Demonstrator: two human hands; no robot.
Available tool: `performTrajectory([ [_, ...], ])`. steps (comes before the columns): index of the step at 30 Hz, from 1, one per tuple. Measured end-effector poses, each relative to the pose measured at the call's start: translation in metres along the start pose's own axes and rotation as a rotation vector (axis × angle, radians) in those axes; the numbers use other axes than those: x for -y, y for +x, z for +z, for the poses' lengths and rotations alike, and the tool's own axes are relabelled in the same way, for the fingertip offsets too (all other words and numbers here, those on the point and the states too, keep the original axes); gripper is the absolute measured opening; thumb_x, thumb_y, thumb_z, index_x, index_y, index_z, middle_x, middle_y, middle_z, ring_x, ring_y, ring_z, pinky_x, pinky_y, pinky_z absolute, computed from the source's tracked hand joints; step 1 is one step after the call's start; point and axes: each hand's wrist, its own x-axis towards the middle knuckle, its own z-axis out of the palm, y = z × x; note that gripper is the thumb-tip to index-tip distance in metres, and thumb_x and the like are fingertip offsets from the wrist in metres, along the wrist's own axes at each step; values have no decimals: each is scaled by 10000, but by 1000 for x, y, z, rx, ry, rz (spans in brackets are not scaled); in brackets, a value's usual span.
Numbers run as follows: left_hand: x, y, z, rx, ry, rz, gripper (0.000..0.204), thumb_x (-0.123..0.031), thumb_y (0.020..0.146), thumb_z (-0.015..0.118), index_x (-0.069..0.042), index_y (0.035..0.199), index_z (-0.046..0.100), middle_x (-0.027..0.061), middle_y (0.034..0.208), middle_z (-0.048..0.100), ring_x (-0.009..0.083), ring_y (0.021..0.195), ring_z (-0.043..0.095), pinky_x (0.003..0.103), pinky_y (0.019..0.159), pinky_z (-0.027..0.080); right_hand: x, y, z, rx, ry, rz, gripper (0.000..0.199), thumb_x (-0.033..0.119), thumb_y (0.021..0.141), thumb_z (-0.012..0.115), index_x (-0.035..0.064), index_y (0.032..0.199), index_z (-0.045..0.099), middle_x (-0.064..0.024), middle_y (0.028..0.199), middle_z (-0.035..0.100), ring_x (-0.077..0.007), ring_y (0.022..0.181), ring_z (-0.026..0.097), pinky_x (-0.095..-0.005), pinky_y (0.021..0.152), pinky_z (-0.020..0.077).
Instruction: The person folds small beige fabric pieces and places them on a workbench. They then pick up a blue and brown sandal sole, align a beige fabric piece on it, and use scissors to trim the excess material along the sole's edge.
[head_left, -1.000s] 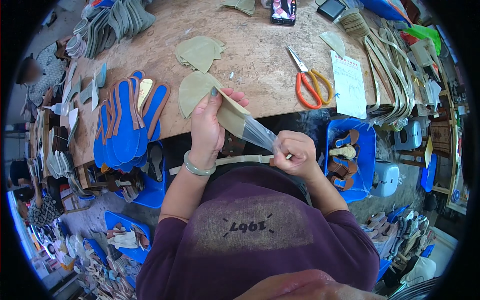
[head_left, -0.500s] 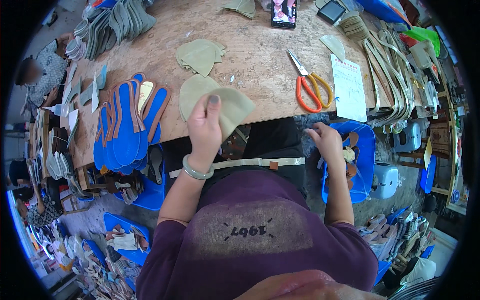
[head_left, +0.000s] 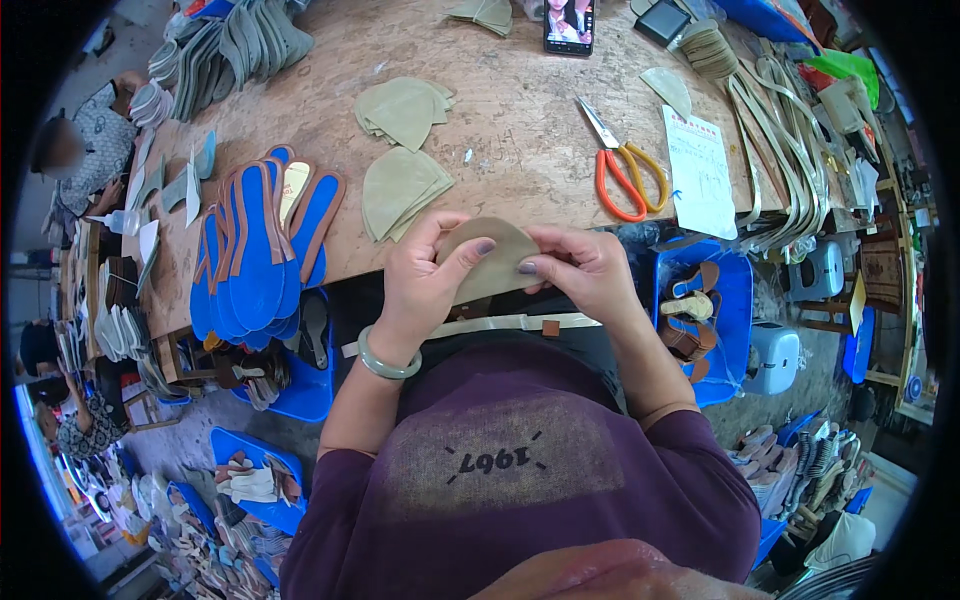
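Both thumbs press on a rounded beige leather piece (head_left: 492,255), the left hand (head_left: 425,285) pinching its left side and the right hand (head_left: 585,272) its right side, fingers curled behind it, just over the near edge of the wooden workbench (head_left: 520,150). Half a second ago only the left hand held the piece, while the right hand was down by the blue bin (head_left: 725,300) at the person's right; it has since come up to join the grip. A pale green bangle (head_left: 385,362) sits on the left wrist. Just beyond the held piece a stack of similar beige pieces (head_left: 400,190) lies on the bench, unmoved, with another stack (head_left: 405,108) further in. Blue insoles (head_left: 260,250) overhang the near left edge, and orange-handled scissors (head_left: 625,165) lie toward the right, beside a printed paper sheet (head_left: 700,170)
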Motion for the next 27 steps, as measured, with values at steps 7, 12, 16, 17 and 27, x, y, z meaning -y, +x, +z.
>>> performTrajectory([
  [7,0,-1,-6,-272,192,196,243,-178,852,757,-42,948,579,-30,717,540,31,632,491,206,546,413,-2,2,-3,-362,-491,-442,314,-12,823,669,31,1134,671,-118,817,706,-183,643,686,-281,570,525],
  [12,-17,-9,20,-13,-123,22,170,-141,904,692,-28,969,583,5,818,632,29,690,538,187,595,428,7,0,16,-167,-599,-643,363,22,762,716,40,1121,669,-139,903,697,-275,715,680,-337,620,545],
  [16,-11,-11,15,44,-142,-85,120,-117,936,643,-15,980,598,21,856,658,47,739,580,193,648,454,13,5,4,-143,-573,-604,332,49,760,738,53,1089,689,-127,956,702,-257,808,686,-322,687,550],
  [17,-9,-12,11,76,-127,-130,112,-111,941,634,-11,980,600,23,860,660,53,753,591,198,664,463,14,4,5,-153,-542,-602,318,46,764,736,57,1079,695,-119,958,704,-250,824,686,-317,697,549],
  [27,-12,-12,2,223,-230,-153,128,-92,967,572,3,1021,637,54,901,683,90,834,627,224,748,497,-1,-2,7,-41,-148,-307,232,31,821,701,42,1053,709,-85,1001,716,-189,889,686,-283,776,530],
])
